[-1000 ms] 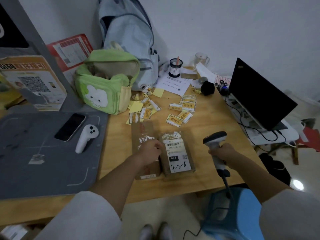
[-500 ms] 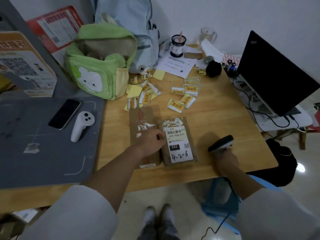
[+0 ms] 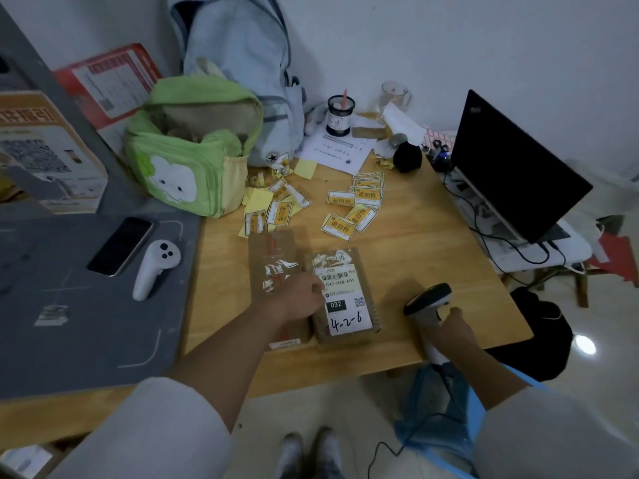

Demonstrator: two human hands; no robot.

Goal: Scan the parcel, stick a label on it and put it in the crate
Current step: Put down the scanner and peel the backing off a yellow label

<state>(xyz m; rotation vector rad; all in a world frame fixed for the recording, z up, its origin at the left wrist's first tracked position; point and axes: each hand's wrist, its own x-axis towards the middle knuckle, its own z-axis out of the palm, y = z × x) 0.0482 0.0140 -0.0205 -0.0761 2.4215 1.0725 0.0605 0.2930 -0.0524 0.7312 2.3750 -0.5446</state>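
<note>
Two brown cardboard parcels lie side by side near the table's front edge. The right parcel (image 3: 345,295) carries a white shipping label with a barcode, "032" and handwritten "4-2-6". The left parcel (image 3: 273,261) shows torn tape. My left hand (image 3: 301,293) rests on the seam between them, fingers curled onto the labelled parcel's left edge. My right hand (image 3: 449,326) grips the handle of a grey barcode scanner (image 3: 427,299) just right of the parcels, its head low over the table. Yellow return labels (image 3: 349,212) lie scattered behind the parcels. A blue crate (image 3: 446,416) sits on the floor under my right arm.
A green bag (image 3: 186,167) and pale blue backpack (image 3: 242,63) stand at the back. A phone (image 3: 119,245) and white controller (image 3: 152,271) lie on a grey mat (image 3: 69,323) at left. An open laptop (image 3: 511,167) sits at right, cables trailing.
My right hand has lowered the scanner from above the table to near its front edge, right of the parcels. My left hand stays on the parcels.
</note>
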